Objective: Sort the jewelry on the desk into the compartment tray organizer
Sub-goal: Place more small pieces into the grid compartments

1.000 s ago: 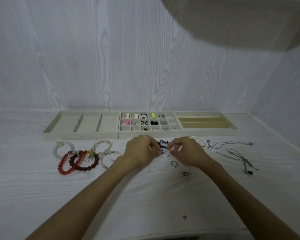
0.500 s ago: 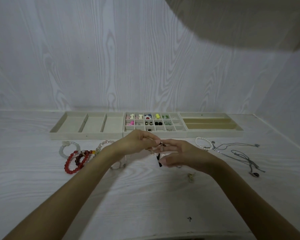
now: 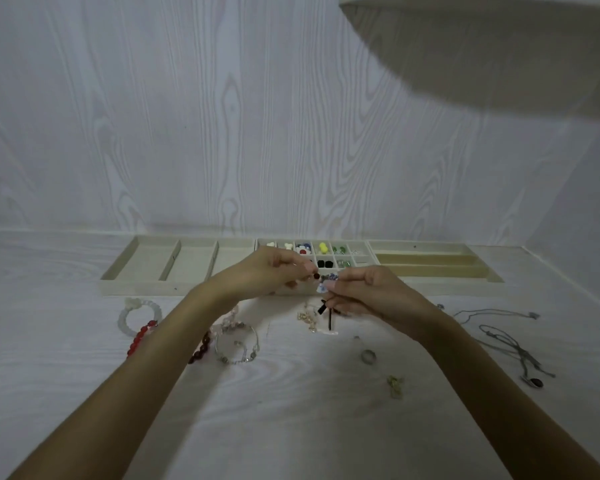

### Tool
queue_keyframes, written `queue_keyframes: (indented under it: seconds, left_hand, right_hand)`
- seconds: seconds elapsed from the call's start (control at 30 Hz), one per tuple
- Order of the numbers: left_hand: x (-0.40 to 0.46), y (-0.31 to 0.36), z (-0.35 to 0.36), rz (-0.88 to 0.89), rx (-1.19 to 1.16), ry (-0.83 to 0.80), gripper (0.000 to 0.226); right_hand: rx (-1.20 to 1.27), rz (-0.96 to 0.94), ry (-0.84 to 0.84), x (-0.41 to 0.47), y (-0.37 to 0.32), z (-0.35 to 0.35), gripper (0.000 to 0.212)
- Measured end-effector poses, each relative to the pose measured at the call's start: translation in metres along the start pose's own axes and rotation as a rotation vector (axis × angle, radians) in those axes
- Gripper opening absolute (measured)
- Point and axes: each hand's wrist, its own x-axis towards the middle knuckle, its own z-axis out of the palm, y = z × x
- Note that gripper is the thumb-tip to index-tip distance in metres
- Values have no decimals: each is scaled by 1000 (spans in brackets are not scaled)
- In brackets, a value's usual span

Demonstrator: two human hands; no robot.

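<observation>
My left hand (image 3: 272,271) and my right hand (image 3: 368,292) meet above the desk, just in front of the compartment tray organizer (image 3: 194,284). Together they pinch a small blue-and-white earring (image 3: 328,280) with a dark bead at its left end. A black ribbon piece (image 3: 327,315) hangs below my right fingers. The middle tray section holds several small coloured earrings (image 3: 323,247). On the desk lie a white bracelet (image 3: 134,315), a red bead bracelet (image 3: 139,337), a clear bead bracelet (image 3: 238,341), a gold piece (image 3: 307,317), a ring (image 3: 368,356) and grey necklaces (image 3: 503,336).
The organizer's left section (image 3: 177,259) has three long compartments, and its right section (image 3: 426,261) has long slots. A small green-gold earring (image 3: 394,384) lies near the desk's middle. A dark pendant (image 3: 536,382) lies at the right. A pale lamp shade (image 3: 482,50) hangs overhead.
Both hands lifted off the desk with the small earring and moved toward the organizer. The black ribbon piece now dangles under my right hand.
</observation>
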Motion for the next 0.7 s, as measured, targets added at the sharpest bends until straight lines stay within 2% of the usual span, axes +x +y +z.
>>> queue_keyframes:
  seconds: [0.1, 0.27, 0.47, 0.57, 0.7]
  left_hand:
    - [7, 5, -10, 1, -9, 48, 26]
    - [26, 1, -40, 51, 5, 114, 18]
    - [52, -5, -47, 104, -27, 94, 23]
    - [64, -10, -40, 82, -39, 156, 24]
    - [75, -10, -25, 53, 2, 152, 13]
  right_hand:
    - [-40, -50, 53, 16, -19, 0, 23]
    - [-137, -95, 82, 58, -47, 7, 21]
    - [-274, -176, 199, 83, -49, 8, 16]
    - [-355, -163, 179, 90, -44, 1, 13]
    - [-433, -75, 186, 92, -44, -17, 9]
